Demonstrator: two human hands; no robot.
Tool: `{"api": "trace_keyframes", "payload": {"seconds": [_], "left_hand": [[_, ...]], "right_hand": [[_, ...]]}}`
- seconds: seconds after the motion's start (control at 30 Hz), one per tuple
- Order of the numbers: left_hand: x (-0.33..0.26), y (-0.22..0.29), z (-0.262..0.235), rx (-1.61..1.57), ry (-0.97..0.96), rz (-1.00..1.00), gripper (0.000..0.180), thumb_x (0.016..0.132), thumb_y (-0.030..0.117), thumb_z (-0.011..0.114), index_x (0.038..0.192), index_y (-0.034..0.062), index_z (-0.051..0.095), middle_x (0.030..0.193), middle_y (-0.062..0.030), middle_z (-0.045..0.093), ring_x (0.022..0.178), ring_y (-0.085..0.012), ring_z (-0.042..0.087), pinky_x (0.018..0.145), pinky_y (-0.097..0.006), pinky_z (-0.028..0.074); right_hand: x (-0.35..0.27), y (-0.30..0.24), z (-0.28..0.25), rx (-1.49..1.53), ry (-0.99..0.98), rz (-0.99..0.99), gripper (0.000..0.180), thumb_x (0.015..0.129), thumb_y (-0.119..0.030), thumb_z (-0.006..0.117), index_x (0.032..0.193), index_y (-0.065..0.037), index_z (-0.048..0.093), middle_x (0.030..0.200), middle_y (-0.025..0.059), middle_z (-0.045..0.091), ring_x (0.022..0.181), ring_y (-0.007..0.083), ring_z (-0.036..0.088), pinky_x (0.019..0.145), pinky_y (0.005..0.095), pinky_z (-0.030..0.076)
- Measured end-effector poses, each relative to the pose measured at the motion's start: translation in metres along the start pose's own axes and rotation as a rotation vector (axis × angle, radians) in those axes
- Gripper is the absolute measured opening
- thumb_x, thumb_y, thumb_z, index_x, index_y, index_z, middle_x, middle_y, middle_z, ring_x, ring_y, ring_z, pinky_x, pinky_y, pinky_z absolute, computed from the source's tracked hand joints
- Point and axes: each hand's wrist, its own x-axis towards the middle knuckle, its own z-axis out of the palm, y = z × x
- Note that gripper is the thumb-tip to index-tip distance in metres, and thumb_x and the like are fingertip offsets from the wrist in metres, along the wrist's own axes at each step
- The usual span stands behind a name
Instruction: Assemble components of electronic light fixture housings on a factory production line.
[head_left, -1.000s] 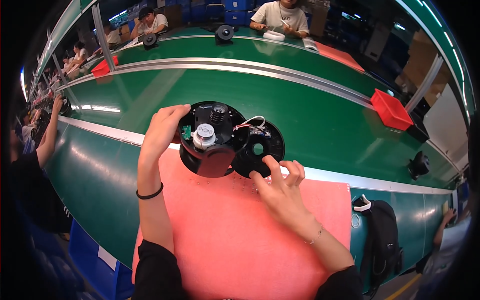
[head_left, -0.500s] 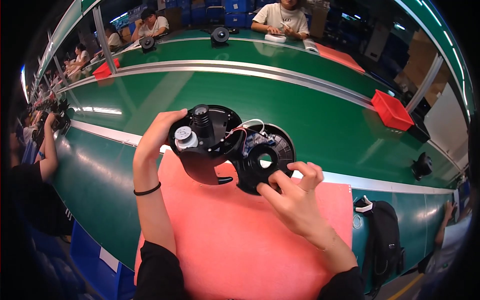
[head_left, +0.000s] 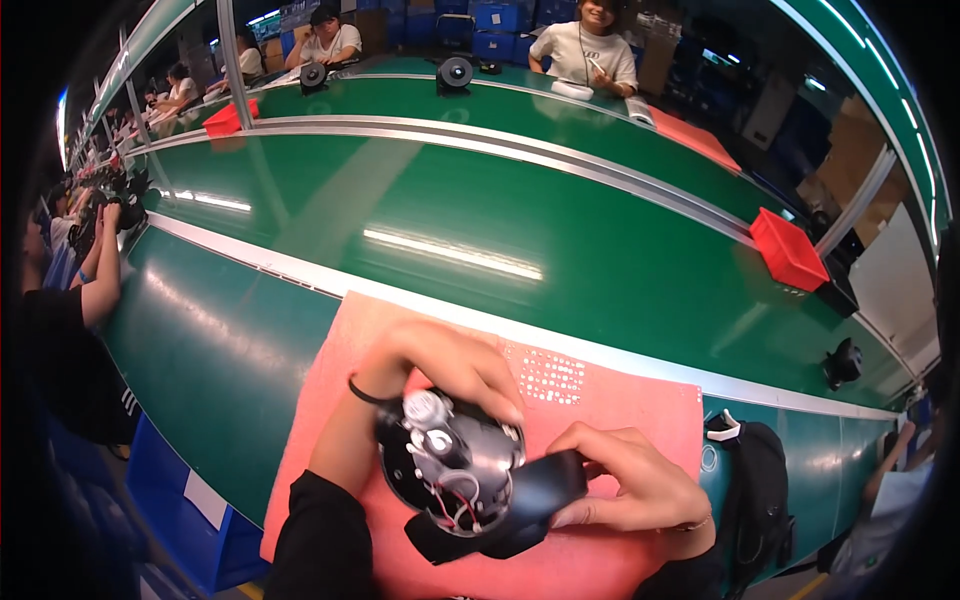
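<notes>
An opened round black housing (head_left: 400,470) is tilted over the pink mat (head_left: 330,400), its inside facing up. Within it sit a white-and-silver motor-like part (head_left: 427,408) and loose red and white wires (head_left: 462,492). My left hand (head_left: 450,365) arches over the far rim, its fingers closed on the housing. A smooth black cover (head_left: 545,490), blurred by motion, lies against the housing's right side. My right hand (head_left: 640,480) pinches that cover between thumb and fingers. Whether the two shells touch along their whole edge I cannot tell.
A green conveyor belt (head_left: 330,210) runs beyond the mat. Small white dots (head_left: 553,378) cover its far edge. A black bag (head_left: 757,480) lies right, a red bin (head_left: 788,250) farther off. Co-workers sit across and at the left; a blue crate (head_left: 180,510) stands below left.
Both hands have brought the housing nearer and lower over the mat. It has been turned, and the cover has swung round, its smooth outside now showing. My right hand has shifted its grip.
</notes>
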Motion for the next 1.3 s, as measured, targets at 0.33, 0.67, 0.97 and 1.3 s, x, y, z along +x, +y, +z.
{"api": "trace_keyframes", "payload": {"seconds": [0.33,0.67,0.97,1.3], "left_hand": [[0.035,-0.015,0.053,0.130,-0.020,0.155,0.019,0.070,0.013,0.057,0.080,-0.0026,0.058,0.065,-0.0132,0.057,0.056,-0.0195,0.050,0.055,-0.034,0.041],[-0.059,0.040,0.158,0.119,1.435,-0.341,0.016,0.082,0.010,0.057,0.078,-0.0054,0.058,0.070,-0.0154,0.063,0.063,-0.0184,0.063,0.061,-0.027,0.051],[-0.030,0.058,0.228,0.032,1.433,-0.422,0.056,0.062,0.037,0.079,0.098,-0.0006,0.058,0.072,-0.0101,0.063,0.065,-0.0239,0.065,0.063,-0.029,0.053],[-0.037,0.069,0.217,0.399,1.334,-0.608,0.060,0.060,0.051,0.076,0.084,-0.0008,0.059,0.053,-0.0067,0.057,0.041,-0.0196,0.057,0.039,-0.028,0.045]], "right_hand": [[0.009,-0.006,0.027,0.105,-0.185,0.142,0.046,0.079,-0.019,0.068,0.116,-0.004,0.046,0.085,0.0090,0.060,0.070,0.0156,0.058,0.059,0.0260,0.046],[0.010,0.004,0.002,-0.221,-0.066,0.002,0.038,0.063,-0.023,0.079,0.084,0.001,0.057,0.073,0.0088,0.057,0.063,0.0201,0.058,0.059,0.0273,0.047],[0.018,0.004,0.002,-0.160,-0.176,0.013,0.039,0.063,-0.022,0.080,0.085,0.002,0.059,0.069,0.0087,0.056,0.057,0.0175,0.056,0.054,0.0261,0.045],[0.029,0.018,0.008,0.183,-0.173,0.114,0.025,0.073,-0.013,0.072,0.090,0.001,0.060,0.065,0.0039,0.056,0.053,0.0079,0.047,0.047,0.0209,0.034]]}}
